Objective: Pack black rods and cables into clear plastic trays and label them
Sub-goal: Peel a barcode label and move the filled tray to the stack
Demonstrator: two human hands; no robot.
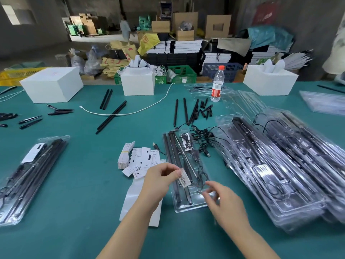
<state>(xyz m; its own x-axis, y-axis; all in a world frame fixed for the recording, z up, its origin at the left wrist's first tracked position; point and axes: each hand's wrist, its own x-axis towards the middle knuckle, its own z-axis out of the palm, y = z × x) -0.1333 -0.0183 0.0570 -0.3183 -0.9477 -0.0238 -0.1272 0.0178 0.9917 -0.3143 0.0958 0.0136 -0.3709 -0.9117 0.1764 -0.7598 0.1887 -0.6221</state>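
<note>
Pinching a glossy barcode label (183,177) in left hand (160,176); right hand (222,200) curling loosely, blurred, over clear ribbed tray (186,206) near table's (84,184) front edge.

Left grip (164,176) pinching, right grip (220,198) curled

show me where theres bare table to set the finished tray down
Bare green mat lies between the packed tray at left and the label stack, also near the front edge left of the left hand. Right side is crowded with stacked trays and tangled cables.
</note>
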